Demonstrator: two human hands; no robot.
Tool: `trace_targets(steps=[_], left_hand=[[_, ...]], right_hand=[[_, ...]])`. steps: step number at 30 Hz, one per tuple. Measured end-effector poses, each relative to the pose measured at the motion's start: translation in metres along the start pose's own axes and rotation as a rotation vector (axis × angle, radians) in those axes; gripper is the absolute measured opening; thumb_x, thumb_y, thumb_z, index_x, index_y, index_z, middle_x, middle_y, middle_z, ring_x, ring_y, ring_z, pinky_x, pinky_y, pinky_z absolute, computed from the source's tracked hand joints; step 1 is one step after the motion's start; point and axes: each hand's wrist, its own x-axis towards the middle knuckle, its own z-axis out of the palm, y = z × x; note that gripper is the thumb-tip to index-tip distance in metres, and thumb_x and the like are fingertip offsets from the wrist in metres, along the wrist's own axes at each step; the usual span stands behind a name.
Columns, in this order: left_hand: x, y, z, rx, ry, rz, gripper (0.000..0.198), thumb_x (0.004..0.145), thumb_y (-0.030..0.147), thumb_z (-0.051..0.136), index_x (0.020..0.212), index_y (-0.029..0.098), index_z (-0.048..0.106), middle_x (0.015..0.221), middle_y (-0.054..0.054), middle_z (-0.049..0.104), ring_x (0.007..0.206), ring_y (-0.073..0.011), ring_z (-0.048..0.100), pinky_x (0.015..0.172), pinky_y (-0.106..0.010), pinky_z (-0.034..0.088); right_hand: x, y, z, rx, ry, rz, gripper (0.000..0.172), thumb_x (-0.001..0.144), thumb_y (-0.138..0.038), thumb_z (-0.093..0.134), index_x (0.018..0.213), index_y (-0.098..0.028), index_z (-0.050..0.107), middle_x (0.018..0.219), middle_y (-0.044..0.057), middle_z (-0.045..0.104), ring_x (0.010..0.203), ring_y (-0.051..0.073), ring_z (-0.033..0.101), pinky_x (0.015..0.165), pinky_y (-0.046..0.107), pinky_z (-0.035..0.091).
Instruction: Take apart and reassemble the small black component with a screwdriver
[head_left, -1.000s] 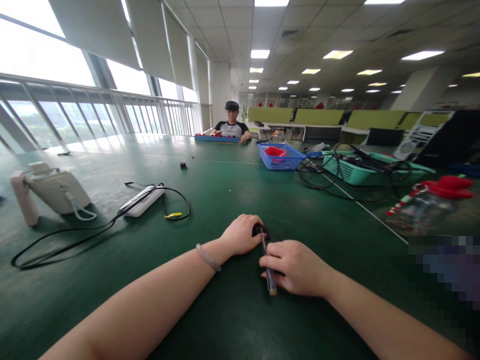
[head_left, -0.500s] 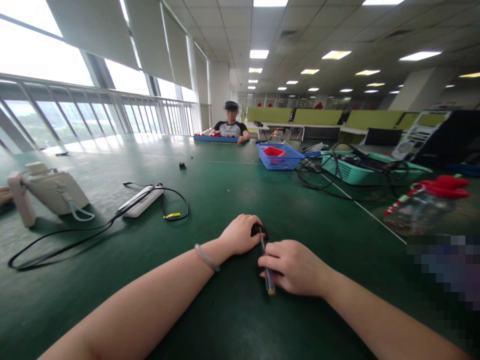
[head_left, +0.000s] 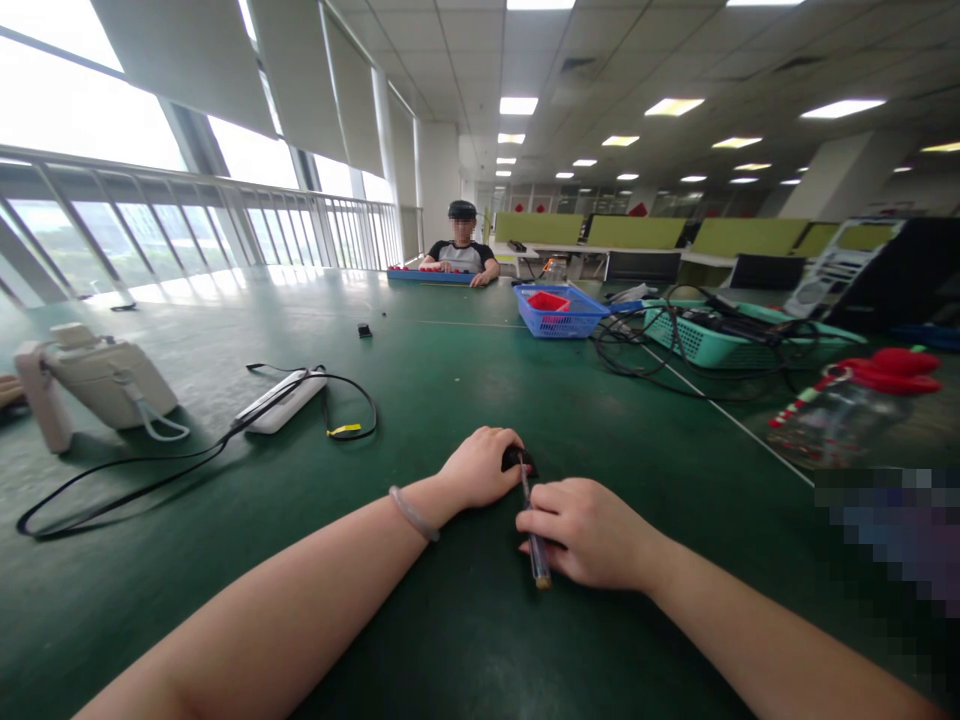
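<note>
My left hand (head_left: pixel 480 467) rests on the green table (head_left: pixel 465 640), fingers curled over a small black object (head_left: pixel 517 458) that is mostly hidden. My right hand (head_left: pixel 589 530) is closed around a thin screwdriver (head_left: pixel 534 545) with a clear handle. Its shaft points away from me to the black object, and its handle end sticks out toward me below my fingers. A pale bangle (head_left: pixel 411 512) circles my left wrist.
A white power strip (head_left: pixel 282 401) with a black cable (head_left: pixel 150 480) and a beige device (head_left: pixel 97 380) lie at left. A blue basket (head_left: pixel 561 311), a teal tray (head_left: pixel 712 340) with cables and a red-capped bottle (head_left: pixel 862 405) sit at right. A person (head_left: pixel 463 247) sits far across.
Both hands have stayed almost still on the black object and the screwdriver. The view has shifted very slightly.
</note>
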Motion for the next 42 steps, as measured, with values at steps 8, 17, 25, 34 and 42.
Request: trace_targets(steps=[8,17,25,34,42], left_hand=[[-0.0004,0.0002,0.0014,0.006,0.012,0.011,0.026,0.080,0.034,0.059,0.101,0.020,0.062,0.099,-0.006,0.067,0.097,-0.0238,0.059,0.086,-0.036,0.049],[-0.0002,-0.0015,0.0020,-0.001,0.013,0.009,0.026,0.080,0.035,0.059,0.102,0.020,0.062,0.099,-0.006,0.067,0.097,-0.0239,0.058,0.086,-0.037,0.049],[0.0003,-0.0014,0.0027,-0.004,0.010,0.004,0.026,0.080,0.034,0.059,0.102,0.020,0.062,0.100,-0.006,0.067,0.098,-0.0243,0.059,0.088,-0.037,0.049],[0.0002,-0.0003,0.0016,-0.003,0.015,0.004,0.026,0.080,0.034,0.060,0.101,0.020,0.063,0.099,-0.006,0.067,0.097,-0.0238,0.059,0.086,-0.037,0.049],[-0.0004,-0.0005,0.0009,-0.001,0.016,0.011,0.026,0.081,0.035,0.059,0.101,0.020,0.062,0.099,-0.006,0.067,0.097,-0.0236,0.058,0.086,-0.036,0.049]], right_hand=[[-0.0009,0.0015,0.0019,0.000,-0.003,0.005,0.014,0.089,-0.033,0.056,0.092,-0.023,0.065,0.086,0.001,0.061,0.071,0.014,0.053,0.063,0.028,0.035],[-0.0008,0.0024,0.0033,-0.003,0.009,0.001,0.013,0.089,-0.033,0.056,0.091,-0.023,0.064,0.086,0.001,0.060,0.072,0.014,0.053,0.063,0.028,0.035],[-0.0013,0.0026,0.0037,-0.008,0.009,-0.002,0.013,0.088,-0.033,0.056,0.091,-0.023,0.064,0.086,0.001,0.060,0.072,0.015,0.054,0.063,0.028,0.035],[-0.0015,0.0027,0.0042,-0.008,0.013,-0.007,0.014,0.089,-0.033,0.056,0.091,-0.022,0.064,0.086,0.002,0.060,0.071,0.015,0.053,0.063,0.028,0.034],[-0.0004,0.0024,0.0029,-0.007,0.006,0.000,0.015,0.089,-0.034,0.054,0.091,-0.023,0.064,0.086,0.002,0.060,0.072,0.015,0.053,0.063,0.028,0.034]])
